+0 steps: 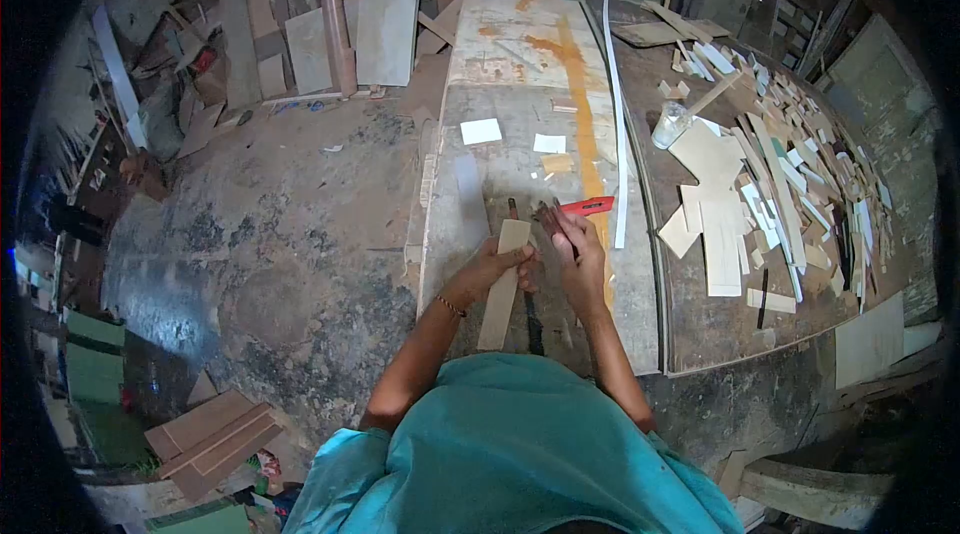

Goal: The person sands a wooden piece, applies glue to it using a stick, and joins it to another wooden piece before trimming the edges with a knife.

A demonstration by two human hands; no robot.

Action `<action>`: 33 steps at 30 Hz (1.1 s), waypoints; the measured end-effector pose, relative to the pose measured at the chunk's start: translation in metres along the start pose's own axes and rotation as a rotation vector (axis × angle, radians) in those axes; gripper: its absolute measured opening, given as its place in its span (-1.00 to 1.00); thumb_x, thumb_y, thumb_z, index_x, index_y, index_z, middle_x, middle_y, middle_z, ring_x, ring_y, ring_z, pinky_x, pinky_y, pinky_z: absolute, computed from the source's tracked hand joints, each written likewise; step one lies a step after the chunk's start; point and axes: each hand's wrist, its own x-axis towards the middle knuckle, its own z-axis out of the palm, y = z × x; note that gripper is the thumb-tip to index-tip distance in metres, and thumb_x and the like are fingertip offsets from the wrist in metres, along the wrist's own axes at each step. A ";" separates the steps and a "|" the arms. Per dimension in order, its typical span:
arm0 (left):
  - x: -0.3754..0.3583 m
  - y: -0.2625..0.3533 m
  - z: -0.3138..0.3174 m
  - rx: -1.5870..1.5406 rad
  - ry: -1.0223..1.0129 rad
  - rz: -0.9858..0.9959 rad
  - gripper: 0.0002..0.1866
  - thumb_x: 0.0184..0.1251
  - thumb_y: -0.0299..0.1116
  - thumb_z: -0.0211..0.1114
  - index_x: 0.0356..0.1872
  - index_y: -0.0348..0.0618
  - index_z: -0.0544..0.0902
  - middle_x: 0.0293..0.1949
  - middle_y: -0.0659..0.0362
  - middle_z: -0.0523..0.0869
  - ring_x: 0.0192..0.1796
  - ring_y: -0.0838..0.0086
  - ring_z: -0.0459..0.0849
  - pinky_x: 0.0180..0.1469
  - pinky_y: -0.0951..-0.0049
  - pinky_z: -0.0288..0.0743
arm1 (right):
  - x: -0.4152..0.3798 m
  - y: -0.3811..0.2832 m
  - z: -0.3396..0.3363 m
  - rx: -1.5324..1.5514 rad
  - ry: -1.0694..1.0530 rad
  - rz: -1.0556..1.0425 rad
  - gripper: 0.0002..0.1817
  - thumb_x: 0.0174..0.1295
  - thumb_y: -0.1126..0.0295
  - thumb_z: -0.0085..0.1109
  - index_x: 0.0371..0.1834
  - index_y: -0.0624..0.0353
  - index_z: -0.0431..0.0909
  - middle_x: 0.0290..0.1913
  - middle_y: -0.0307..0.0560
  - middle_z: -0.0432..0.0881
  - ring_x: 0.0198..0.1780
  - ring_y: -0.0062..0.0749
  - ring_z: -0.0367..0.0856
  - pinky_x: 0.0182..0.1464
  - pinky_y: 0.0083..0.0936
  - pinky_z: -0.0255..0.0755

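A narrow pale wooden strip point(497, 312) stands out from my left hand point(497, 271), whose fingers are wrapped round its upper part. Just to the right, my right hand point(577, 246) is closed on a red cutter point(588, 206), which points out to the right above the long workbench point(640, 314). The two hands are close together but apart. Small white pieces point(481, 132) and a small tan piece point(557, 163) lie on the bench beyond them. A thin dark stick point(512, 209) shows behind the strip's top end.
A long white strip point(617, 134) runs along the bench's right side. On the right-hand table point(690, 344) are a clear cup point(671, 124), a cross-shaped board point(715, 204) and several scraps. Boards point(387, 36) lean at the back left. More brown boards point(215, 439) lie on the floor at lower left.
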 end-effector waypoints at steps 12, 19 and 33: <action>0.007 -0.007 -0.004 0.550 0.223 0.360 -0.63 0.24 -0.15 0.14 -0.17 -0.31 0.51 -0.40 0.15 0.61 -0.34 0.45 0.53 -0.26 0.43 0.40 | -0.004 0.004 0.014 0.025 -0.040 -0.005 -0.62 0.26 0.22 -0.08 0.04 0.19 0.45 -0.04 0.09 0.45 0.00 -0.15 0.45 0.07 -0.38 0.29; 0.010 -0.017 -0.017 1.106 0.485 0.559 -0.69 -0.01 -0.33 0.26 -0.20 -0.22 0.55 -0.40 -0.10 0.60 -0.35 0.06 0.60 -0.28 0.18 0.46 | -0.009 0.003 0.010 0.321 -0.039 0.057 -0.64 0.27 0.27 -0.05 0.05 0.22 0.43 -0.02 0.11 0.47 0.04 -0.17 0.44 0.09 -0.42 0.28; 0.002 -0.029 -0.024 1.404 0.604 0.434 -0.76 -0.05 -0.38 0.17 -0.29 -0.19 0.58 -0.55 -0.04 0.60 -0.41 0.04 0.59 -0.30 0.14 0.47 | -0.038 -0.024 0.026 0.126 -0.144 0.030 -0.68 0.24 0.39 -0.03 0.06 0.12 0.46 -0.08 0.08 0.49 -0.04 -0.25 0.49 -0.02 -0.45 0.35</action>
